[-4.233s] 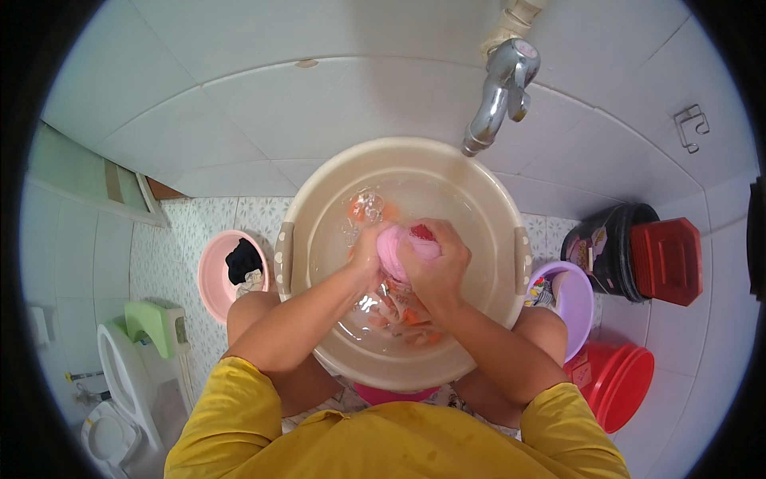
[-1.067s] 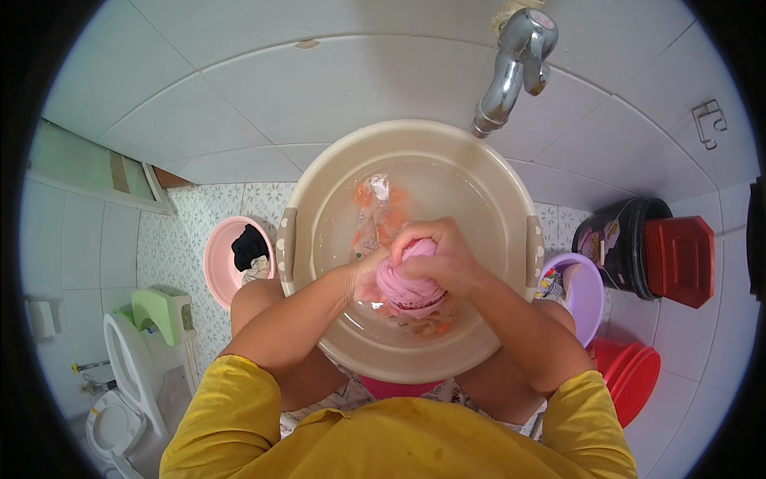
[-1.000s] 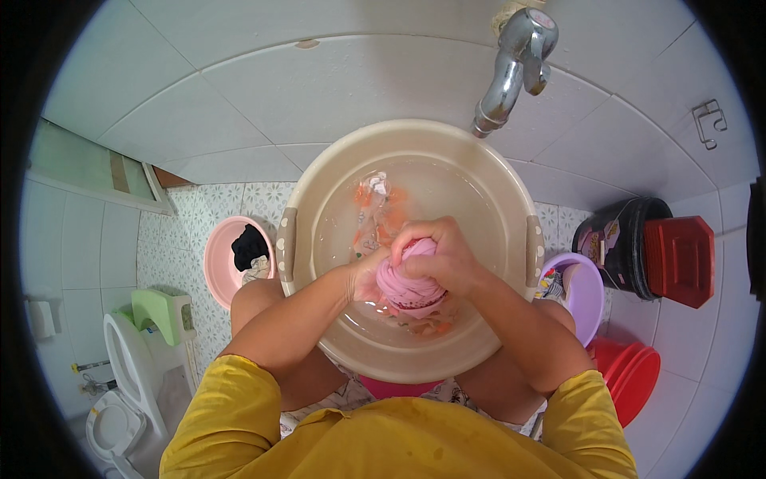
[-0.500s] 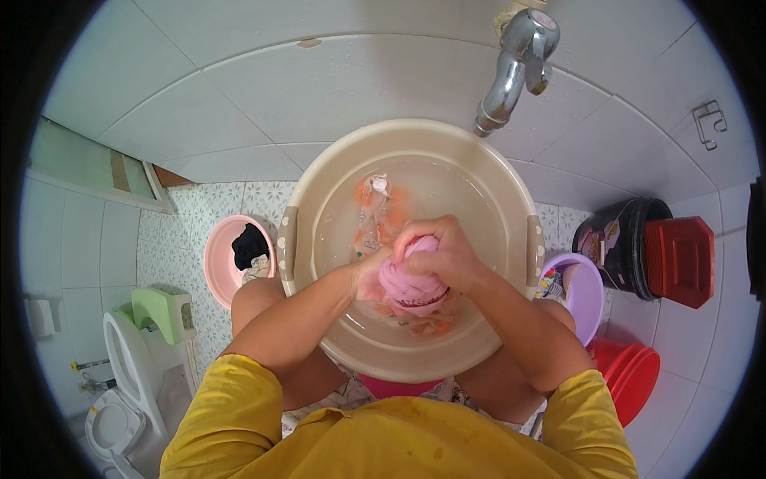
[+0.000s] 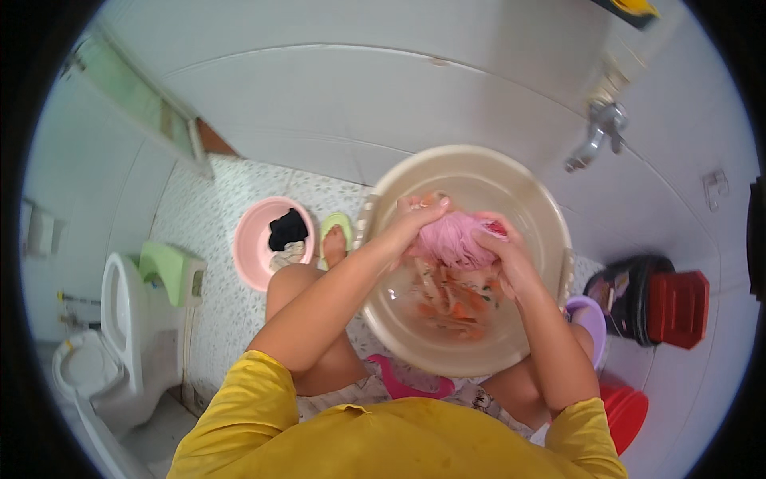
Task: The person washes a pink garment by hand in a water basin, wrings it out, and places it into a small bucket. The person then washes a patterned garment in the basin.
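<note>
Pink cloth point(image 5: 456, 242), one piece: bunched and creased, with a red patch at its right end; held between both hands over the middle of the large basin. Whether its underside touches the water cannot be told.

Left hand point(image 5: 412, 223): closed on the left end of the pink cloth, thumb laid along the far side.

Right hand point(image 5: 508, 254): closed around the right end of the pink cloth, beside the red patch, fingers on the far side.

Large basin point(image 5: 435, 365): beige, round, set between the knees; contains cloudy water point(image 5: 519, 199).

Orange-patterned fabric point(image 5: 459, 310): lying in the water, mainly on the near side of the pink cloth, with a further orange part at the far left, behind the left hand.

Left of the large basin: a foot point(image 5: 335, 247) in a light green slipper point(image 5: 337, 221); a small pale pink basin point(image 5: 250, 246) holding a black cloth point(image 5: 287, 230) and a cream cloth point(image 5: 288, 255); farther left, a green and white stool point(image 5: 171, 273) beside a white fixture point(image 5: 155, 343).

Right of the large basin: a purple basin point(image 5: 597, 326), partly hidden by the leg; a black bucket point(image 5: 626, 302) with a dark red container point(image 5: 678, 310) against it; nearer, a red bucket point(image 5: 628, 417).

Far right, on the wall: a chrome tap point(image 5: 597, 137) and a metal hook point(image 5: 712, 190).
</note>
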